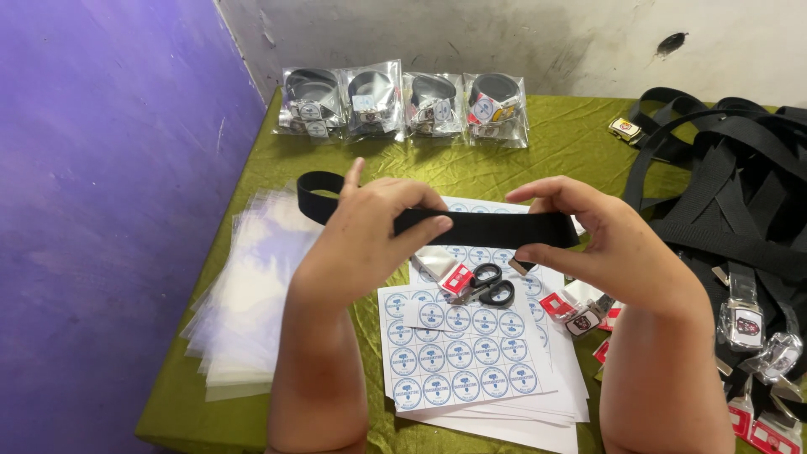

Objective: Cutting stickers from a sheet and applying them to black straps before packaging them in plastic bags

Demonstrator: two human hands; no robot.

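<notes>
Black webbing belt is held level above the counter, stretched between both hands. Left hand is closed around the strap, thumb on the near face, fingers wrapped over the top edge; the belt's free end curls out past it to the left in a loop. Right hand is pinched on the other end, thumb below, fingers on top. Strap is kept flat and taut between the two grips, directly over the sticker sheets.

Below the hands: a stack of white sheets of round blue stickers, with black-handled scissors laid on top. Clear plastic bags are piled on the left of the green cloth. Four bagged, rolled belts are lined up at the far edge by the wall. A heap of loose black belts is spread over the right side, metal buckles showing near the right forearm. Small red and white tags lie just beside the sheets.
</notes>
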